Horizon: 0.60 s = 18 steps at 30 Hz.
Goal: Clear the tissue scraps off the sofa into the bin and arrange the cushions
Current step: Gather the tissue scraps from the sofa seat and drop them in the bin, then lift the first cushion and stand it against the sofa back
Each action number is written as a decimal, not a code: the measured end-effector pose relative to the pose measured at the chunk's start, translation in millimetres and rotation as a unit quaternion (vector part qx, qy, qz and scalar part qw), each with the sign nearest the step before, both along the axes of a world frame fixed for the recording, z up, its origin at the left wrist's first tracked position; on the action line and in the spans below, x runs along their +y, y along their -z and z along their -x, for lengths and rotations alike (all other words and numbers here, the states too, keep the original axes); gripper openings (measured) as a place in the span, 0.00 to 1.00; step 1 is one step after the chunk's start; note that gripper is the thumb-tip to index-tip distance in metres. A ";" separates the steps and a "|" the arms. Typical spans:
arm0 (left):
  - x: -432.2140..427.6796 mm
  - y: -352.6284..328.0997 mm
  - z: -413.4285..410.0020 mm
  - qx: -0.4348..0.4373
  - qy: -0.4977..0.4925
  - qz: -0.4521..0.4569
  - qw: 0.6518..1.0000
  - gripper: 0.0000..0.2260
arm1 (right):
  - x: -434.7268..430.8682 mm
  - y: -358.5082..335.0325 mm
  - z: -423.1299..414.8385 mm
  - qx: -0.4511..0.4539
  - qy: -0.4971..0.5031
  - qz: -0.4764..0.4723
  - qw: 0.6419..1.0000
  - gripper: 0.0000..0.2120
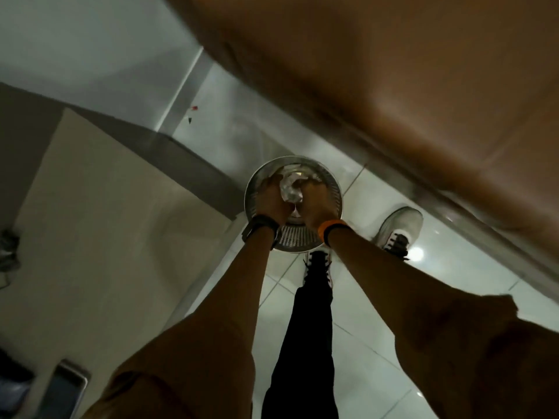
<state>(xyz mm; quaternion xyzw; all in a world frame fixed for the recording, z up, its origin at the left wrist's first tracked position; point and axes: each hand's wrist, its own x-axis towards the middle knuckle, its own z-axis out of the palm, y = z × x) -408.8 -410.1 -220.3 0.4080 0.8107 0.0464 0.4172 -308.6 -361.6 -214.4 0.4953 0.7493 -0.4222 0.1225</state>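
both hands reach straight down over the round metal bin (328, 189), which stands on the pale tiled floor (378, 343) just beside the brown sofa (393, 71). the left hand (272, 201) and the right hand (314, 207) sit side by side above the bin's mouth, with a crumpled wad of white tissue scraps (291, 189) bunched between them. each grip is curled in against the wad, the fingers pressing it from either side, so the tissue is held jointly at the middle of the opening, inside the rim line. whether more paper already lies at the bottom of the bin cannot be told. a dark watch (260, 228) wraps the left wrist and an orange band (331, 228) the right. below the bin, two white shoes (399, 225) stand on the tiles.
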 end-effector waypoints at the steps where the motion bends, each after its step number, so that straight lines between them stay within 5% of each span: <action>1: -4.7 9.7 1.7 -0.009 0.015 0.006 1.000 0.23 | -1.9 7.9 0.5 -0.012 -0.014 0.007 1.000 0.15; 4: -18.1 13.9 1.3 0.038 0.057 -0.007 0.998 0.28 | -6.8 4.6 -4.7 -0.013 -0.045 -0.033 0.998 0.22; 9: -16.4 -47.9 -1.4 0.134 -0.024 -0.280 0.950 0.28 | 8.8 -61.5 -21.3 0.152 0.018 -0.236 0.960 0.20; 14: 70.8 -122.1 25.5 0.239 0.019 -0.339 0.910 0.35 | 102.0 -133.8 -21.3 0.149 -0.024 -0.364 0.919 0.29; 18: 190.3 -178.5 49.8 0.243 0.047 -0.398 0.884 0.35 | 216.8 -182.4 -8.6 0.093 0.013 -0.417 0.904 0.36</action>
